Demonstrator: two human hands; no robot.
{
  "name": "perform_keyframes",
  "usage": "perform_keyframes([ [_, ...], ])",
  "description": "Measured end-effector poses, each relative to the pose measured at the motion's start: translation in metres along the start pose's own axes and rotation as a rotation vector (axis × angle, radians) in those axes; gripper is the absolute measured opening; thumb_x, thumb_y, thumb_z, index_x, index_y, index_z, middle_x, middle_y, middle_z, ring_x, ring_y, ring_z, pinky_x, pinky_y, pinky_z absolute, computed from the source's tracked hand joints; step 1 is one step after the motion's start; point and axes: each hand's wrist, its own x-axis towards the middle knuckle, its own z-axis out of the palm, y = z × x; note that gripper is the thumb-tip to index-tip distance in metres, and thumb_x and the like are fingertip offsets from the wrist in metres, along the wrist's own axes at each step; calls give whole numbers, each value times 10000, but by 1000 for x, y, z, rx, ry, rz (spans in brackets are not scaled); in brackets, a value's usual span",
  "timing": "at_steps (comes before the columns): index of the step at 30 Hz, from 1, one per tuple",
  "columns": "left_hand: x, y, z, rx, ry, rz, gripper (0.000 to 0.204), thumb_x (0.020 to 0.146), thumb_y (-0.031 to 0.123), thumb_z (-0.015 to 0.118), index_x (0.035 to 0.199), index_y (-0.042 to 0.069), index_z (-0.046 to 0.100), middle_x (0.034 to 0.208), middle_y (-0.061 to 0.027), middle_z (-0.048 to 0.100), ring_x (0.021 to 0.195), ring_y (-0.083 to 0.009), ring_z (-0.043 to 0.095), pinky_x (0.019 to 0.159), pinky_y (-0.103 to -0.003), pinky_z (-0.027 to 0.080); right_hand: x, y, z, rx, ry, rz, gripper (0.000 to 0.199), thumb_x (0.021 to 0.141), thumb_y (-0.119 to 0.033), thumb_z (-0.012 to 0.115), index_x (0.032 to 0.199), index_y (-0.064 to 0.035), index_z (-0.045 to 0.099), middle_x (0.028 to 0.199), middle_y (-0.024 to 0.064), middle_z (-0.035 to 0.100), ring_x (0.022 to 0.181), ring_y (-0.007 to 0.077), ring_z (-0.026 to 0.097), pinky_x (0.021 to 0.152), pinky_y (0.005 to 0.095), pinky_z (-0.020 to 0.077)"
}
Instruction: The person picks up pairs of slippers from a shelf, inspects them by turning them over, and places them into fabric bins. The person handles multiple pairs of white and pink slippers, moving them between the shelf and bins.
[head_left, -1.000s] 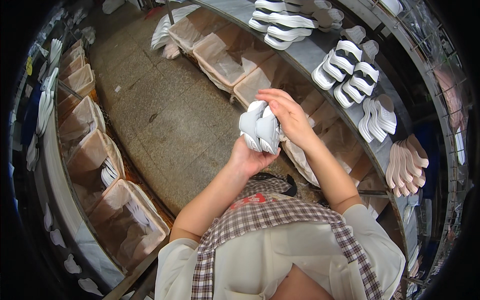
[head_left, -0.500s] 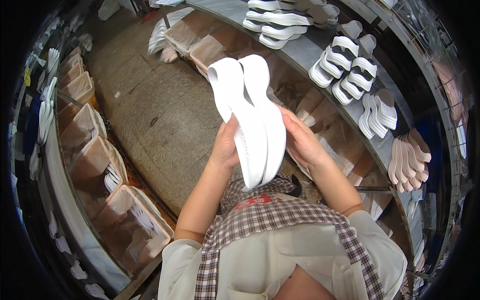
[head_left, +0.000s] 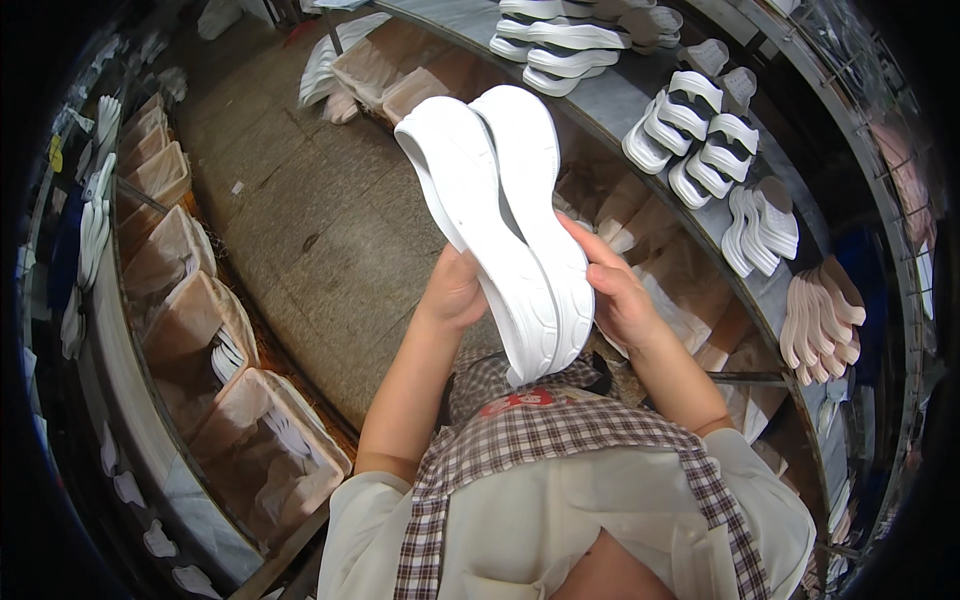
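Two white shoe soles (head_left: 500, 215) lie side by side between my hands, held up in front of my apron with their rounded ends pointing away from me. My left hand (head_left: 458, 287) grips the left sole's outer edge at mid-length, its fingers mostly hidden underneath. On the other side, my right hand (head_left: 612, 285) closes on the right sole's edge, with the thumb and a finger showing. The soles are tilted, so their upper faces and part of the patterned side walls show.
A curved metal counter (head_left: 610, 100) at the right carries stacked white soles (head_left: 690, 125) and beige soles (head_left: 820, 315). Lined bins (head_left: 300, 440) stand along the left, some with white soles inside. More lined bins (head_left: 640, 215) sit under the right counter. Between the rows runs a stone floor (head_left: 290, 190).
Both hands have turned the pair of soles, so more of the broad upper faces shows. The soles have shifted slightly to the right at the near end.
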Motion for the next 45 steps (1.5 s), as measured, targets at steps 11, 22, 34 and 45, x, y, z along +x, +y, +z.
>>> perform_keyframes([
  [11, 2, 5, -2, 114, 50, 37, 626, 815, 181, 679, 1319, -2, 356, 1274, -100, 475, 1165, -230, 480, 966, -375, 412, -5, -2, -1, -63, 35, -8, 724, 825, -249, 626, 1388, 26, 262, 1353, 135, 383, 1256, 202, 362, 1034, 325, 285],
  [22, -1, 15, 1, 399, 31, 67, 640, 710, 120, 767, 1259, 24, 451, 1201, -82, 527, 1119, -207, 500, 944, -354, 410, -1, 0, -14, -285, 18, 39, 815, 680, -89, 778, 1352, 20, 330, 1279, 88, 456, 1185, 174, 422, 997, 319, 335],
  [34, -2, 17, -7, 595, 15, 66, 605, 683, 27, 738, 1225, 18, 470, 1140, -69, 563, 1080, -188, 523, 909, -348, 429, 1, 10, -30, -64, -25, 114, 829, 674, -15, 763, 1369, 2, 311, 1319, 64, 424, 1228, 170, 383, 1014, 317, 327],
  [45, 4, 5, 37, -60, 251, -43, 510, 923, 231, 505, 1358, 37, 323, 1289, -137, 448, 1144, -217, 500, 925, -327, 470, 29, 7, -45, -970, 91, -582, 501, 724, 54, 598, 1168, -172, 549, 1314, 121, 416, 1270, 303, 306, 1037, 414, 276],
])
